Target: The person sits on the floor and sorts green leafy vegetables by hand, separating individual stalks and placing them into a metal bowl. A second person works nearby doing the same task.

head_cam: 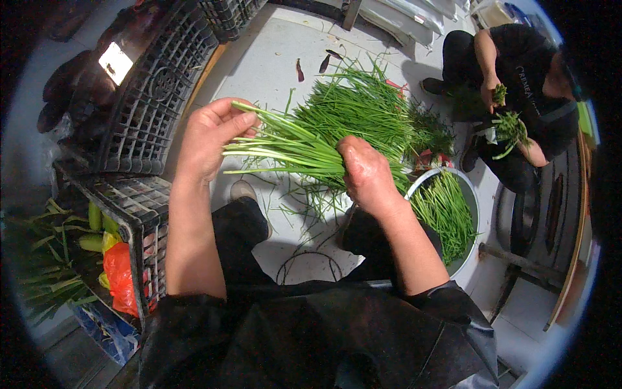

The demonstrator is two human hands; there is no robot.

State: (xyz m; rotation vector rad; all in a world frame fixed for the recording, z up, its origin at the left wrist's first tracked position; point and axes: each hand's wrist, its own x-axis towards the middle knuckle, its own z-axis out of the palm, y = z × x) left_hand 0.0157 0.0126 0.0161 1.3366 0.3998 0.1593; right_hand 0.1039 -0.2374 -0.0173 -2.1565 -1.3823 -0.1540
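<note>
My right hand (367, 175) is closed around a bunch of garlic chives (296, 158), whose pale stem ends fan out to the left. At that end my left hand (221, 133) pinches a few stems between thumb and fingers. Beneath and beyond the bunch, a large heap of green chives (357, 104) lies on the floor, with loose blades scattered around it. Beside my right forearm stands a round metal tub (477, 214) with more chives (444, 214) in it.
At the right sits a co-worker (525, 87) holding greens in both hands. Black plastic crates (160, 82) stand at the left; a lower crate (138, 199) is near a red plastic bag (120, 277) and leafy vegetables (48, 262). Dark red peels (300, 70) lie on the pale floor (257, 58).
</note>
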